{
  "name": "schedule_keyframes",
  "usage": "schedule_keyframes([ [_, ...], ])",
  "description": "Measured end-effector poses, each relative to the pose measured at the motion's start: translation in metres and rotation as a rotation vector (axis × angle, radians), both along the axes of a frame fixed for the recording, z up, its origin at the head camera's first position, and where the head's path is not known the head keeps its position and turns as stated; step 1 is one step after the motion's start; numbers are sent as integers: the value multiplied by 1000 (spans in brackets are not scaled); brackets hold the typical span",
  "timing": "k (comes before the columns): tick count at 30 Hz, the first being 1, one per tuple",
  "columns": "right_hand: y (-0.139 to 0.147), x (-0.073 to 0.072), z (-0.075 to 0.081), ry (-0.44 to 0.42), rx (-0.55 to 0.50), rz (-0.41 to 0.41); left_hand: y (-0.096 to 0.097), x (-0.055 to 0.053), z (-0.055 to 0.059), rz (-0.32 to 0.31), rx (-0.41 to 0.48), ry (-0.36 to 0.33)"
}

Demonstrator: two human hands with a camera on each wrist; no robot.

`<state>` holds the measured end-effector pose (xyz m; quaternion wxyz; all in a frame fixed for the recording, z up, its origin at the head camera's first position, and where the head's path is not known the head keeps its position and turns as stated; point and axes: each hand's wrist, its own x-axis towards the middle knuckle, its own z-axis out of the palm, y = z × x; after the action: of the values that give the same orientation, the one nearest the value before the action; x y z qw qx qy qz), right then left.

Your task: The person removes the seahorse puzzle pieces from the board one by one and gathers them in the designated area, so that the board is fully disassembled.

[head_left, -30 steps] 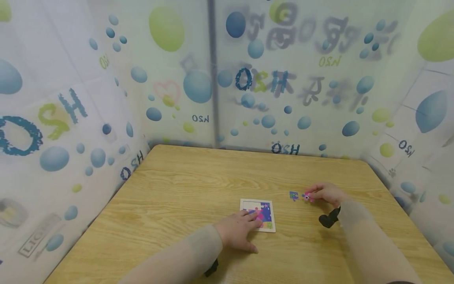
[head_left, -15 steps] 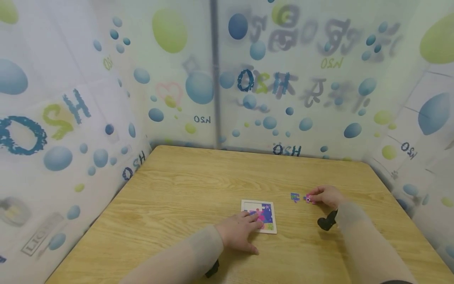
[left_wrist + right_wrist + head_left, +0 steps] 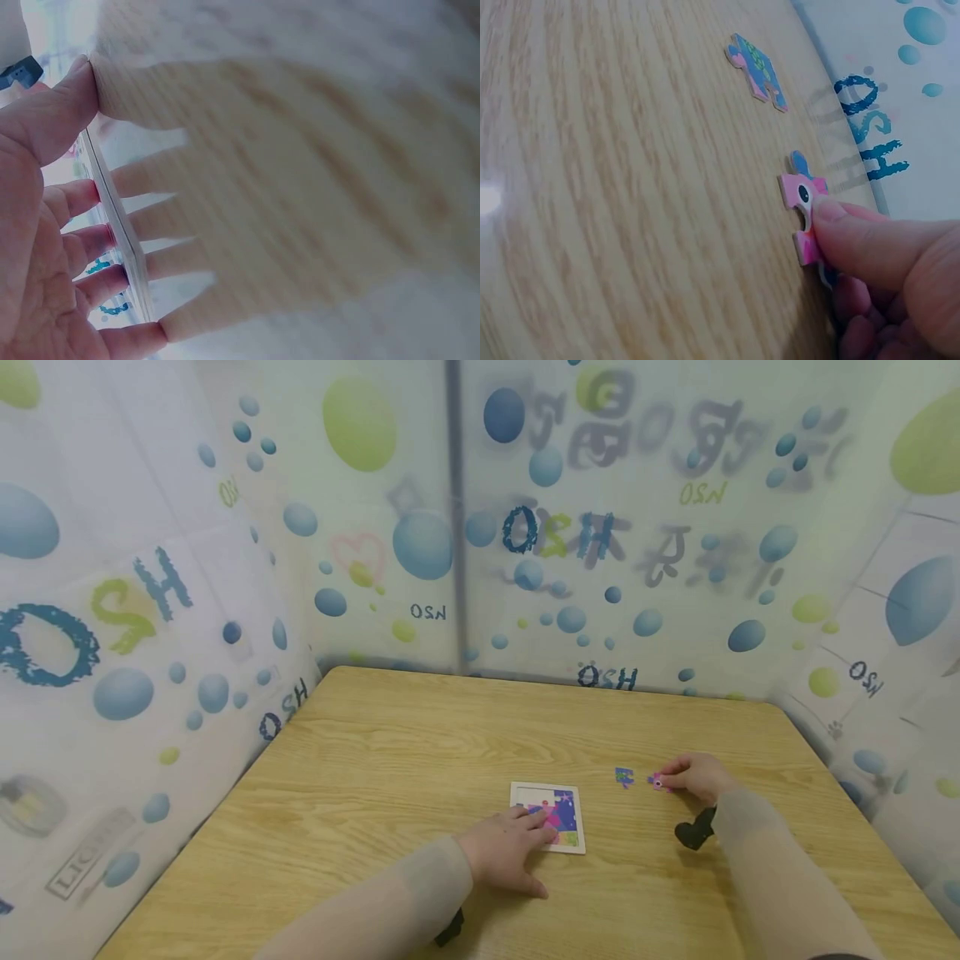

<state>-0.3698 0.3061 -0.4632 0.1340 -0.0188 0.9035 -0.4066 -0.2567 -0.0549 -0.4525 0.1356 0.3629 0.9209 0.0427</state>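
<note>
In the head view, a small white-framed jigsaw puzzle point(image 3: 581, 827) lies on the table, partly filled with blue and pink pieces. My left hand point(image 3: 502, 852) rests on its lower left part with fingers spread, covering some of the picture. The left wrist view has those fingertips point(image 3: 94, 283) at the frame's thin edge. Farther right, my right hand point(image 3: 699, 777) pinches a pink jigsaw piece point(image 3: 802, 191) with a printed eye, low over the table; whether it touches the wood I cannot tell. Beside it lies a loose blue jigsaw piece point(image 3: 755, 69) with green and pink print.
The wooden table point(image 3: 420, 735) reaches back to a patterned curtain point(image 3: 375, 568) with bubbles and letters, which also hangs along both sides. A dark band point(image 3: 696, 828) is on the right wrist.
My right hand has shifted slightly right with the pink jigsaw piece, so the gap to the blue piece is a little wider. My left hand stays on the puzzle.
</note>
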Motion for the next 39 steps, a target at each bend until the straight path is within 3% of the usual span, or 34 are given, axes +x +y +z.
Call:
schedule_keyframes([
  [6,-1,2,-1,13,19,-2,0,1,1,5,-1,3],
  [18,-6,8,-2,0,-86,-41,1,1,0,6,-11,-1],
  [28,-32,7,4,-25,-115,-63,0,1,1,9,0,-1],
  [39,-71,9,7,-9,-133,-20,1,2,3,10,-5,0],
])
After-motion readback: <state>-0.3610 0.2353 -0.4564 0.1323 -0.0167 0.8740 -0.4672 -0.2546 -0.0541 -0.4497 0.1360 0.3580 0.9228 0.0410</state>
